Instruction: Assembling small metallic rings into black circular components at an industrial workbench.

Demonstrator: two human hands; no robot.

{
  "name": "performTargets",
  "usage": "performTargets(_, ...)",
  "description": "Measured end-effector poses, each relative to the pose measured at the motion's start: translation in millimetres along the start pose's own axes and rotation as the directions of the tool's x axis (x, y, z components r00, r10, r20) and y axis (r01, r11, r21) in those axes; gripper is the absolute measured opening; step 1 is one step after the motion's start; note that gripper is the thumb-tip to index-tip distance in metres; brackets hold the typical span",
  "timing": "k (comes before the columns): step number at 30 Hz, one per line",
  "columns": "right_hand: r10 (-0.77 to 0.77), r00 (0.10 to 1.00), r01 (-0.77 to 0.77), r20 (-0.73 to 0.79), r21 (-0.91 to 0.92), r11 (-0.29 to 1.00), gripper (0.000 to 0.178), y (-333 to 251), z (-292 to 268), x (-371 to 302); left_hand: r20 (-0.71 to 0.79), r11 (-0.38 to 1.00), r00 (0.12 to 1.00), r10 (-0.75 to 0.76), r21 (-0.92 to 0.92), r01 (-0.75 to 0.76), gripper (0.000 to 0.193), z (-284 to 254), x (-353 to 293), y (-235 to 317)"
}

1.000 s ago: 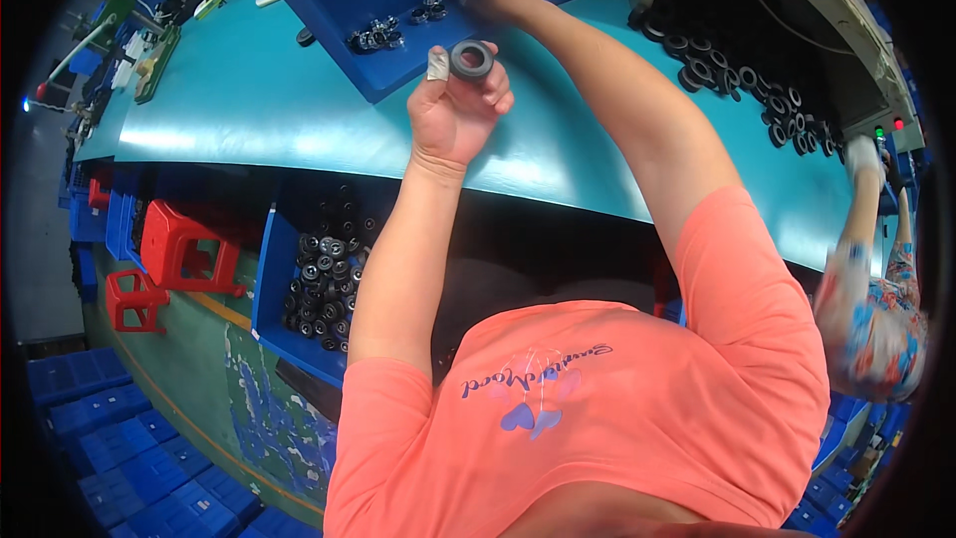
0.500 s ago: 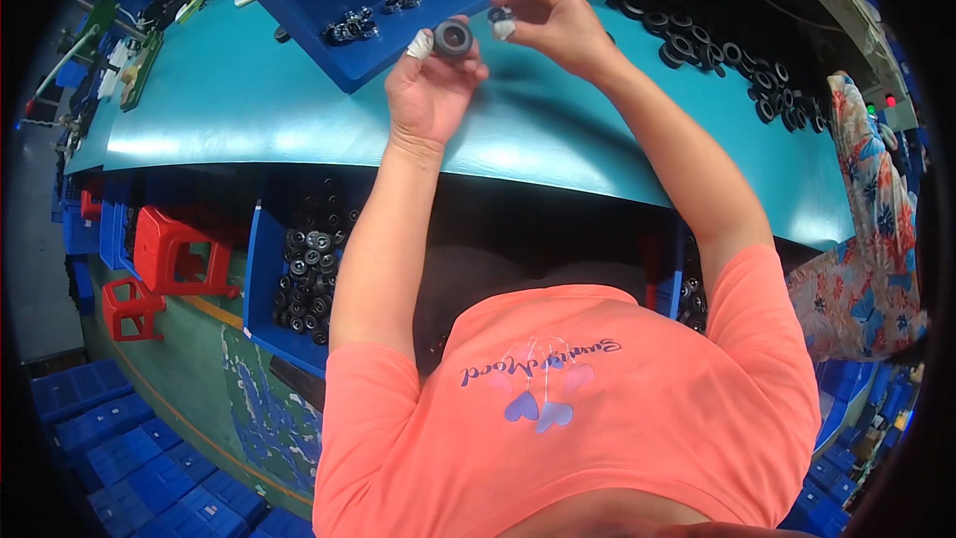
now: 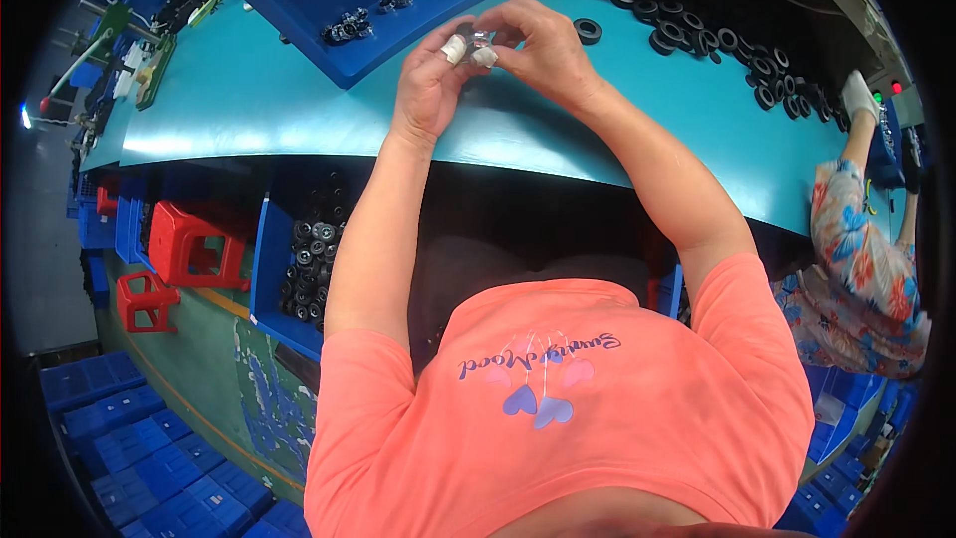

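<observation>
My left hand [image 3: 426,90] and my right hand [image 3: 548,55] meet above the teal table [image 3: 289,120], just in front of a blue tray [image 3: 358,65]. Between their fingertips is a black ring-shaped part [image 3: 468,30], mostly hidden, with a small shiny piece [image 3: 479,40] against it. Both hands are closed around these. White wraps cover a fingertip on each hand. Two clumps of small shiny black parts [image 3: 347,28] lie in the tray. A single black ring [image 3: 588,31] rests on the table to the right of my right hand.
Many loose black rings [image 3: 687,35] are heaped at the far right. Under the table stands a blue bin [image 3: 269,274] of black round parts. Red stools [image 3: 189,249] and blue crates [image 3: 149,448] are at left. A co-worker's patterned sleeve [image 3: 846,224] reaches in at right.
My right hand has come left to my left hand, bringing the small piece to the black ring. The co-worker's gloved arm now reaches forward over the table's right end.
</observation>
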State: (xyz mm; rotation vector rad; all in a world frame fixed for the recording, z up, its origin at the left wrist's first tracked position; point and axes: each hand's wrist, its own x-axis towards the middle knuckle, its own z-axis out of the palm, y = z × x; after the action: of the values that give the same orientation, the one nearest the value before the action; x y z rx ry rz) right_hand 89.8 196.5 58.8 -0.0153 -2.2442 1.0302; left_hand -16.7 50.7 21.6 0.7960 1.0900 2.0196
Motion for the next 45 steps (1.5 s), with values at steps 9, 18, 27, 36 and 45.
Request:
performTargets(9, -0.034, 0.999, 0.029, -0.033, -0.146, 0.989, 0.023, 7.8, 2.7, -2.8, -0.051, 0.996, 0.998, 0.027, 0.088, -0.023, 0.038, 5.9, 1.5, -9.1)
performTargets(18, 0.099, 0.992, -0.108, 0.080, 0.123, 0.986, 0.039, 2.5, 7.0, -4.2, -0.186, 0.982, 0.981, 0.054, 0.190, -0.018, 0.027, 15.7, -0.7, -6.2)
performTargets(27, 0.358, 0.905, -0.412, 0.231, 0.262, 0.872, 0.041, 8.9, 9.6, -2.1, -0.229, 0.981, 0.970, 0.086, 0.192, -0.041, 0.019, 7.6, -3.4, -9.0)
performTargets(36, 0.402, 0.889, -0.448, 0.218, 0.240, 0.861, 0.031, 4.0, 11.9, -12.0, -0.278, 0.892, 0.949, 0.152, 0.451, -0.010, 0.018, 24.5, -7.0, -6.3)
performTargets(45, 0.381, 0.909, -0.410, 0.167, 0.207, 0.888, 0.031, 1.0, 8.8, -10.5, -0.292, 0.909, 0.948, 0.126, 0.416, 0.007, 0.026, 19.4, -7.2, -6.3)
